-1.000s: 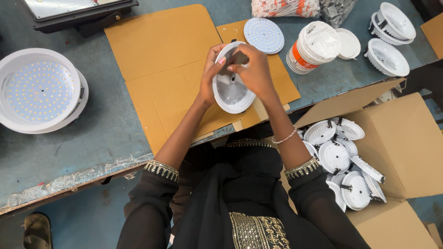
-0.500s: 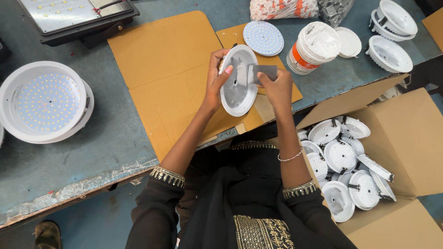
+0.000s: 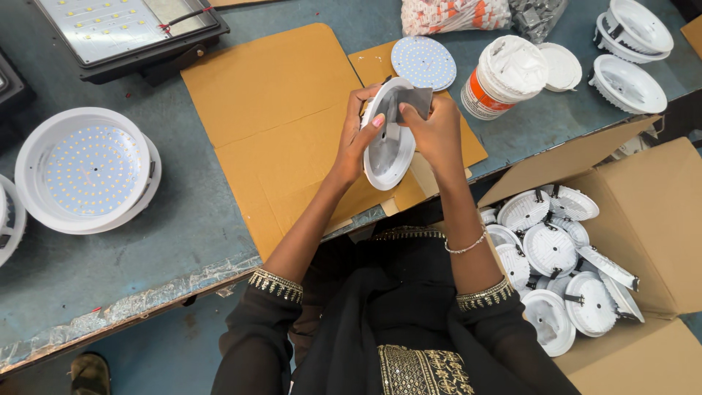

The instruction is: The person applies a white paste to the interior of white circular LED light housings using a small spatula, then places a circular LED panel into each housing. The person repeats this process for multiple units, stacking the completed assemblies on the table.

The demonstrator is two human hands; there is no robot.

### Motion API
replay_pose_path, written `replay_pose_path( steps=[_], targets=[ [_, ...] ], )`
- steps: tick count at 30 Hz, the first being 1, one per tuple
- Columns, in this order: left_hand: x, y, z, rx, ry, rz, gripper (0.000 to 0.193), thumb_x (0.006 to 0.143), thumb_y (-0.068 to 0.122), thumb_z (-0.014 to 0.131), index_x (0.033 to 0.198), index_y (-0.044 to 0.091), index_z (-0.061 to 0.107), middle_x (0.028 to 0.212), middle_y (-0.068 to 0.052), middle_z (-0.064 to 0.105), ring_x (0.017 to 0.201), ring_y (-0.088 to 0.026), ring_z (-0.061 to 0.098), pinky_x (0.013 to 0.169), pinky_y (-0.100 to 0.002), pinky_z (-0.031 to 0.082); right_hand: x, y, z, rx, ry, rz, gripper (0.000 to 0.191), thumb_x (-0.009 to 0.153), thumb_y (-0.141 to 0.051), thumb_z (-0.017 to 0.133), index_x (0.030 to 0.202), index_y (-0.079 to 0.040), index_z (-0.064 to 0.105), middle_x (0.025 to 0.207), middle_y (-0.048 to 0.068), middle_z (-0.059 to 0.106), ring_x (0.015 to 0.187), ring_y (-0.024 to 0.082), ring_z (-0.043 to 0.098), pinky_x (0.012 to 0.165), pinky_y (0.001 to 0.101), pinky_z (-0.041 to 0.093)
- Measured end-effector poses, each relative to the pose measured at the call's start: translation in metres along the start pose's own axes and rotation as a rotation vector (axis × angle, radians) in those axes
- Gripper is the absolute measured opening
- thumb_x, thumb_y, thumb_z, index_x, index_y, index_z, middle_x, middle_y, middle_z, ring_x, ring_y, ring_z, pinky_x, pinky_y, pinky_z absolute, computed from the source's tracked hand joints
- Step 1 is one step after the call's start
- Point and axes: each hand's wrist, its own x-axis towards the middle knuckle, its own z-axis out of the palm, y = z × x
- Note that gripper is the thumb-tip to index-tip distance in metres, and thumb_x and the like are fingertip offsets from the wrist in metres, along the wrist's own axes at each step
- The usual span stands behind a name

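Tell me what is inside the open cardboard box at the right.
The cardboard box holds a loose heap of round white lamp housings, backs up, with metal spring clips showing on several. What lies under the top layer, and the box's bottom, is covered by the heap.

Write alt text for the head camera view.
Seen from above, a person's left hand and right hand hold a round white lamp housing tilted above brown cardboard sheets on a blue-grey table, the right hand pressing a small grey sheet against it. An open cardboard box of similar white housings sits at the right.
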Motion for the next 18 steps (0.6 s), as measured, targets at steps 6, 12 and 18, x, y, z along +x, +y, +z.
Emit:
replay_pose_path(
  steps=[6, 12, 18],
  targets=[
    [0.007, -0.004, -0.002, -0.098, 0.047, -0.052, 0.056, 0.099, 0.036, 0.059, 0.144, 0.005, 0.044, 0.138, -0.013, 0.051, 0.132, -0.022, 0.049, 0.115, -0.037, 0.038, -0.007, -0.019, 0.006, -0.395, -0.035, 0.032, 0.019, 0.090, -0.010, 0.076, 0.100, 0.006, 0.074, 0.078, 0.018, 0.074, 0.069, 0.019, 0.067, 0.065, 0.0374, 0.053],
    [0.011, -0.011, -0.008, -0.141, 0.065, -0.066, 0.054, 0.101, 0.036, 0.057, 0.142, 0.003, 0.046, 0.132, -0.013, 0.054, 0.127, -0.021, 0.051, 0.114, -0.037, 0.039, -0.027, -0.027, 0.021, -0.412, -0.117, -0.327, 0.026, 0.089, 0.002, 0.068, 0.115, 0.001, 0.071, 0.106, 0.017, 0.071, 0.093, 0.035, 0.071, 0.080, 0.0385, 0.055],
    [0.011, -0.016, -0.015, -0.183, 0.089, -0.035, 0.052, 0.100, 0.034, 0.055, 0.139, 0.000, 0.046, 0.135, -0.012, 0.052, 0.129, -0.021, 0.052, 0.114, -0.035, 0.040, -0.055, -0.023, 0.024, -0.489, -0.217, -0.479, 0.036, 0.088, 0.012, 0.061, 0.120, -0.001, 0.071, 0.115, 0.017, 0.068, 0.105, 0.036, 0.068, 0.090, 0.0412, 0.055]
  ],
)
